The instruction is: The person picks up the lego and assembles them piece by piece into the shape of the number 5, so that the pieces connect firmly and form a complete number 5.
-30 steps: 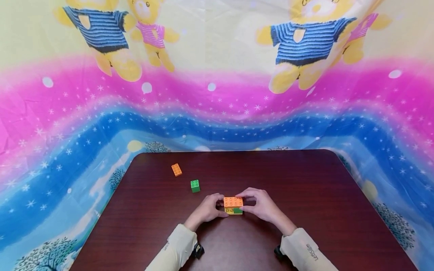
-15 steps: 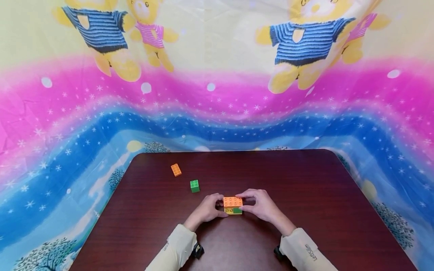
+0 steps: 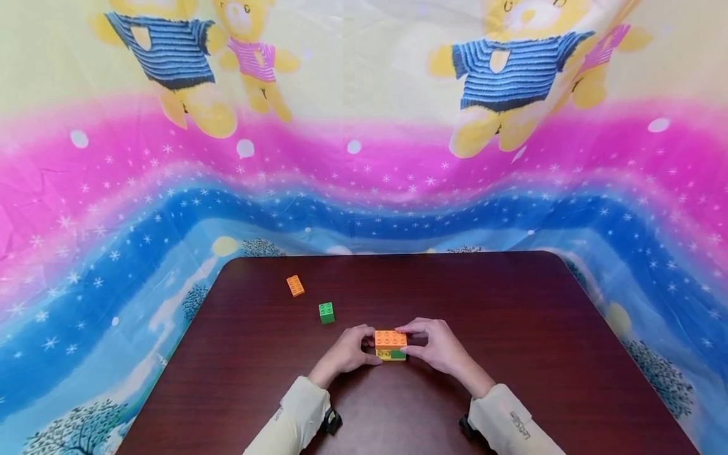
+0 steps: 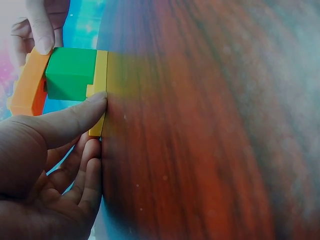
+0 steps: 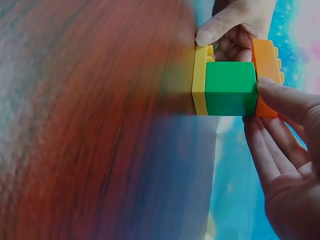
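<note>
A thin yellow plate (image 4: 100,75) lies lowest in a small stack, with a green block (image 4: 72,72) (image 5: 230,89) on one half of it. Over the green block sits an orange brick (image 3: 390,339) (image 5: 265,75), slightly tilted in the left wrist view. My left hand (image 3: 348,349) (image 4: 50,155) pinches the yellow plate's left end, its thumb on the near edge. The right hand (image 3: 440,346) (image 5: 290,145) pinches the orange brick's right end between thumb and fingers. Part of the fingers on the far side is hidden.
A green block (image 3: 327,313) stands farther back, left of the stack. Behind it, an orange brick (image 3: 295,285) lies near the back left of the dark table (image 3: 483,297). A patterned cloth (image 3: 352,170) hangs behind the table.
</note>
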The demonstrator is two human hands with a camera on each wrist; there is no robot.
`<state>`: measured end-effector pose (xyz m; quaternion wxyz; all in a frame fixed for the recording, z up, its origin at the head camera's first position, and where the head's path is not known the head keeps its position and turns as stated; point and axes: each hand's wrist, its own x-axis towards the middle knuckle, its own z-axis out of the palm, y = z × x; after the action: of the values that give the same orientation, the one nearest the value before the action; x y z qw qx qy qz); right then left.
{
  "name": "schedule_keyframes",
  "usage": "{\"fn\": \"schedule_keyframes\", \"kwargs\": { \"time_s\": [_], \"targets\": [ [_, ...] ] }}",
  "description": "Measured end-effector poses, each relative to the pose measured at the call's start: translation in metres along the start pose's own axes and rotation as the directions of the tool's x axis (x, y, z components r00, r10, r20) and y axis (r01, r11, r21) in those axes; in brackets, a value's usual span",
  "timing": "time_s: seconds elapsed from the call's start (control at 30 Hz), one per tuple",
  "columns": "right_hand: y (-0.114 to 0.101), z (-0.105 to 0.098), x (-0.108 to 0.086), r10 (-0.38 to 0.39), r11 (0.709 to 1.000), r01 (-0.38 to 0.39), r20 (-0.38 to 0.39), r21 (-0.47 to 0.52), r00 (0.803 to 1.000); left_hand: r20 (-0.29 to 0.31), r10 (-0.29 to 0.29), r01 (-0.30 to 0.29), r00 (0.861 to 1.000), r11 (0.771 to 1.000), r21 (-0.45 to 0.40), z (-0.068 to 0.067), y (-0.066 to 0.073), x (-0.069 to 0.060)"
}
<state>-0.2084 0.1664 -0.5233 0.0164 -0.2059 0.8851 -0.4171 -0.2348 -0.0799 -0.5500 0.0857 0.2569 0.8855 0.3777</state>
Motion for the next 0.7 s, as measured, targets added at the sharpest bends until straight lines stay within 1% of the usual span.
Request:
{"fn": "schedule_keyframes", "kwargs": {
  "time_s": [0.27,0.37,0.47,0.6,0.7],
  "targets": [
    [-0.0007,0.0017,0.0008,-0.013,0.999,0.012,-0.023,-0.043,1.000,0.006,-0.005,0.005,1.000,1.000,-0.003,0.0011,-0.0013,0.0018],
    [0.0005,0.0026,0.0006,-0.007,0.999,0.005,-0.025,-0.053,1.000,0.007,-0.010,0.010,1.000,1.000,0.002,0.0016,-0.0018,0.0020],
    [0.0011,0.0033,0.0005,-0.001,0.998,-0.001,-0.025,-0.065,1.000,0.006,-0.003,0.003,1.000,1.000,0.008,0.0011,-0.0013,0.0018],
    [0.0005,0.0037,0.0003,0.004,0.998,-0.006,-0.029,-0.066,1.000,0.007,0.003,-0.003,1.000,1.000,0.012,0.0004,-0.0012,0.0011],
    [0.0001,0.0040,-0.0002,0.010,0.998,-0.011,-0.030,-0.057,0.999,0.008,-0.007,0.006,1.000,1.000,0.010,-0.0002,-0.0010,0.0004]
  ]
}}
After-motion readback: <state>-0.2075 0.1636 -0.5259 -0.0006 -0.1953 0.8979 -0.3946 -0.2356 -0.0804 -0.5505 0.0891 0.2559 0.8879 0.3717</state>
